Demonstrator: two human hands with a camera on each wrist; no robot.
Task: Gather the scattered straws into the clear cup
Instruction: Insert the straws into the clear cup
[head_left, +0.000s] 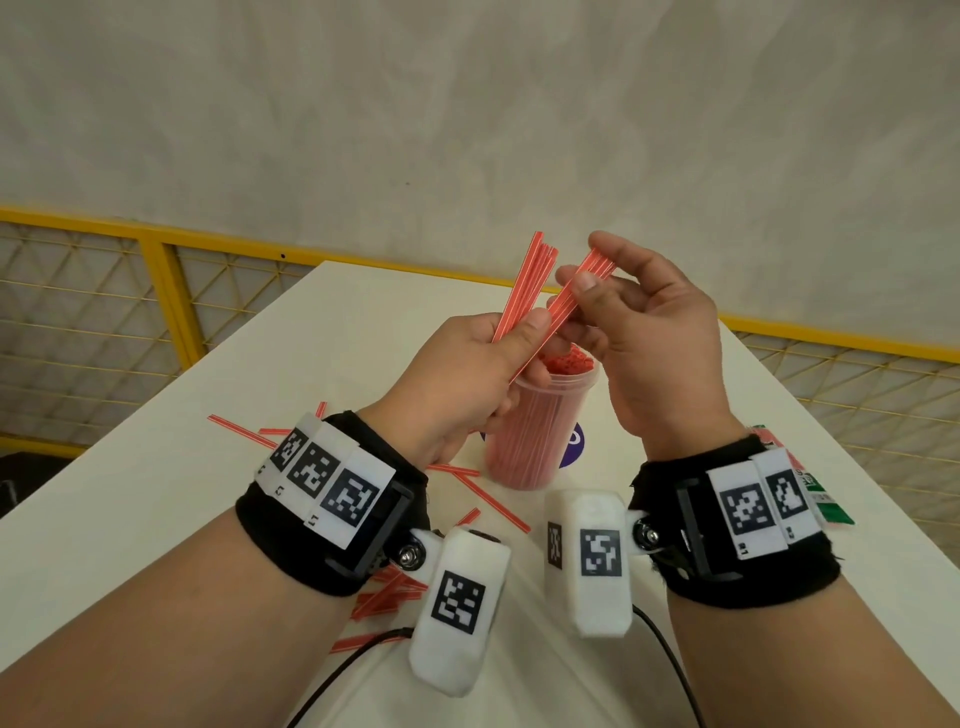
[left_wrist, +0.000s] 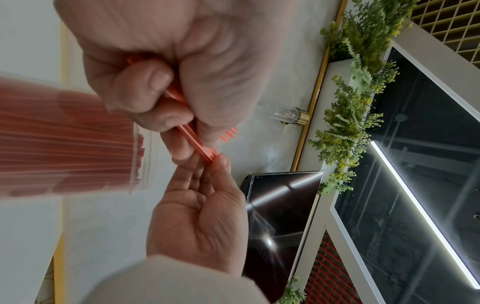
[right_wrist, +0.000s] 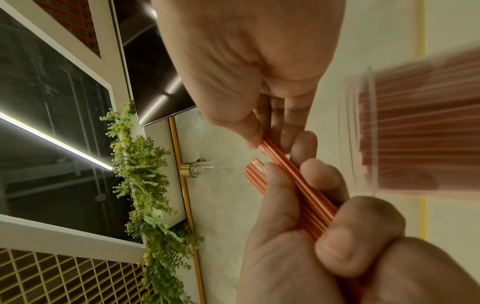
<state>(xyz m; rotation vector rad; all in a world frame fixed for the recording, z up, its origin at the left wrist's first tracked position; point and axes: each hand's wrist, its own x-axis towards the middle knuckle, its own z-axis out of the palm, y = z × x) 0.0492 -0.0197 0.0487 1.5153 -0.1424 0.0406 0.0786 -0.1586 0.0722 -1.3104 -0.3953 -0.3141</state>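
The work surface was a white table (head_left: 322, 338) standing against a pale wall (head_left: 467, 104), bordered at the rear by a yellow railing (head_left: 156, 244) with mesh panels. In the wrist views the room showed a strip of green foliage (left_wrist: 345, 115), a dark glossy screen (left_wrist: 280, 216) and a lit light strip (left_wrist: 426, 216).

The clear cup (head_left: 524, 436) stood upright on the table beneath both hands, packed with red straws. The left hand (head_left: 467, 374) gripped a bundle of straws (head_left: 519, 283) in curled fingers, the bundle angled up and away from the cup. The right hand (head_left: 654, 332) pinched a second, smaller bundle (head_left: 582, 291) between thumb and fingertips; this bundle's lower end also passed into the left hand. Loose straws (head_left: 488, 493) lay scattered on the table near the cup and under the left wrist.

A purple disc (head_left: 574, 441) behind the cup was largely hidden. A green-and-red packet (head_left: 826, 499) was mostly covered by the right wristband. The cup was blurred in both wrist views. The count of straws in either bundle could not be determined.
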